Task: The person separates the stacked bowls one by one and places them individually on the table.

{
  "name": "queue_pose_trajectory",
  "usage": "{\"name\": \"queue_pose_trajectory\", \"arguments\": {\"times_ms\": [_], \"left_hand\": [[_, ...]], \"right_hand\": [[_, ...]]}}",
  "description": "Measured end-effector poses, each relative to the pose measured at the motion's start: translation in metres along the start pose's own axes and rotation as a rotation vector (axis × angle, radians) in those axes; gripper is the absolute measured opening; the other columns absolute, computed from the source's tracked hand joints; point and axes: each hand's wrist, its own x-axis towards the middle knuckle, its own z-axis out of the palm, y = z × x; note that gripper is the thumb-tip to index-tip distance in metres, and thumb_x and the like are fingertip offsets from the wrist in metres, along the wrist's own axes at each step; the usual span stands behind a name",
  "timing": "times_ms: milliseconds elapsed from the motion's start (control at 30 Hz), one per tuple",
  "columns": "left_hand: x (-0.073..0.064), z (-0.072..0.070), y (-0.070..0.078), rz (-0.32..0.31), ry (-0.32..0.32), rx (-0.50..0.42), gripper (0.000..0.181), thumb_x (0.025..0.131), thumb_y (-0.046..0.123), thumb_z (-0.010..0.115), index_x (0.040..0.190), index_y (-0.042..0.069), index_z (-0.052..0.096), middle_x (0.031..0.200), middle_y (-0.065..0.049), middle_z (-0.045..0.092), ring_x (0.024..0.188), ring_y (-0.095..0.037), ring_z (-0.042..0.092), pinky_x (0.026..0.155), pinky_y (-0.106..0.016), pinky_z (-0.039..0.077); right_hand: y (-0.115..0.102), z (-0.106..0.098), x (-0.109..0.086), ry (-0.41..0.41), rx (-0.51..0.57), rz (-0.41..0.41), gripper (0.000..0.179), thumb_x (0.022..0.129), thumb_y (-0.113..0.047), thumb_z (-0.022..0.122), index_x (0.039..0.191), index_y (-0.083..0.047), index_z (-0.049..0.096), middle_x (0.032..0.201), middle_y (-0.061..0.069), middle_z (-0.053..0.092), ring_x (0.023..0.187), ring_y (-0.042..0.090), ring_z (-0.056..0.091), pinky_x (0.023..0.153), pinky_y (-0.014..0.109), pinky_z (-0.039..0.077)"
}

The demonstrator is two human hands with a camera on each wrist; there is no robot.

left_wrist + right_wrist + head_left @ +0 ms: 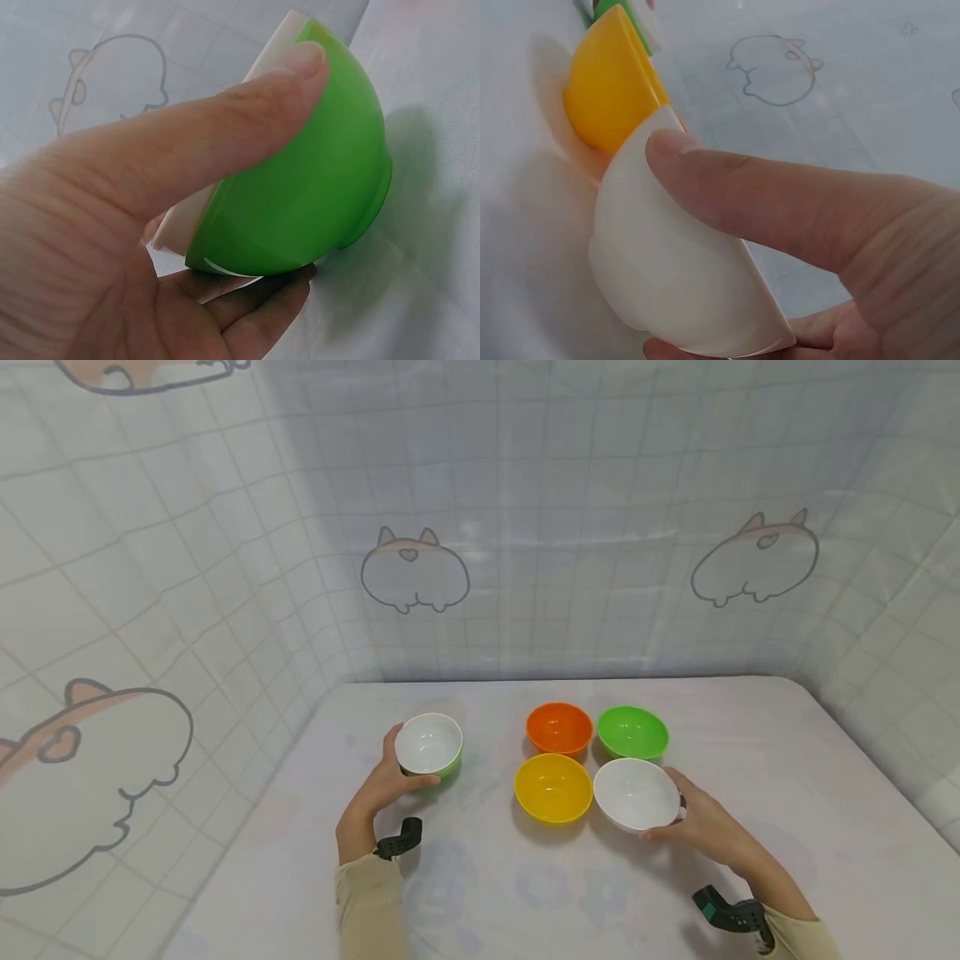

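Note:
On the left of the table, my left hand [385,781] grips a green bowl [315,180] that has a white bowl [429,743] nested inside it. The thumb presses the green side and the other fingers wrap round the opposite side, as the left wrist view shows. Over on the right, my right hand [701,818] holds another white bowl [636,794] by its right side, thumb on the near wall. Touching or nearly touching that bowl's left side is a yellow bowl [553,789]. An orange bowl [559,729] and a second green bowl [632,732] stand just behind.
A pale cloth covers the table [480,885]. Behind it and at both sides hang curtains [577,577] with a grid and cartoon animal prints. A dark device is strapped to each wrist.

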Motion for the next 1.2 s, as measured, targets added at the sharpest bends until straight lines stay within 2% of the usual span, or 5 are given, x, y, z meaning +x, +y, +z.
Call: {"name": "queue_pose_trajectory", "arguments": {"times_ms": [100,200,333,733,1200], "left_hand": [[-0.009,-0.001,0.017,-0.004,-0.011,-0.002,0.114,0.077,0.018,0.081,0.152,0.005,-0.004,0.146,-0.037,0.025,0.132,-0.052,0.030,0.101,-0.065,0.028],[-0.005,0.000,0.008,0.003,0.000,0.019,0.117,0.076,0.025,0.083,0.153,0.009,-0.005,0.146,-0.035,0.026,0.132,-0.051,0.031,0.100,-0.064,0.029],[0.007,0.002,-0.016,0.000,0.016,0.038,0.121,0.074,0.034,0.084,0.154,0.018,-0.006,0.148,-0.031,0.027,0.132,-0.047,0.033,0.101,-0.063,0.030],[0.010,0.002,-0.018,0.017,0.014,0.045,0.120,0.075,0.033,0.084,0.154,0.016,-0.005,0.148,-0.030,0.026,0.133,-0.046,0.032,0.101,-0.062,0.030],[0.011,0.002,-0.019,0.018,0.013,0.057,0.121,0.075,0.034,0.084,0.154,0.017,-0.006,0.147,-0.031,0.027,0.132,-0.048,0.033,0.100,-0.063,0.031]], "right_hand": [[0.003,0.001,0.001,-0.003,-0.016,0.016,0.111,0.068,-0.038,0.087,0.147,0.006,0.023,0.139,0.030,0.042,0.120,0.046,0.045,0.088,0.054,0.048],[0.004,0.001,0.002,-0.004,-0.034,0.024,0.111,0.069,-0.037,0.087,0.147,0.007,0.022,0.138,0.031,0.041,0.119,0.046,0.046,0.087,0.054,0.048],[0.005,0.002,0.001,0.004,-0.029,0.019,0.110,0.068,-0.037,0.088,0.146,0.006,0.023,0.138,0.030,0.043,0.119,0.044,0.047,0.087,0.052,0.049],[0.009,0.003,0.001,-0.010,0.015,0.010,0.113,0.068,-0.033,0.088,0.148,0.007,0.018,0.139,0.030,0.040,0.118,0.042,0.047,0.086,0.047,0.049],[0.011,0.001,-0.001,-0.050,0.026,0.023,0.118,0.072,-0.034,0.086,0.149,0.009,0.007,0.142,0.034,0.032,0.123,0.046,0.042,0.092,0.054,0.045]]}}
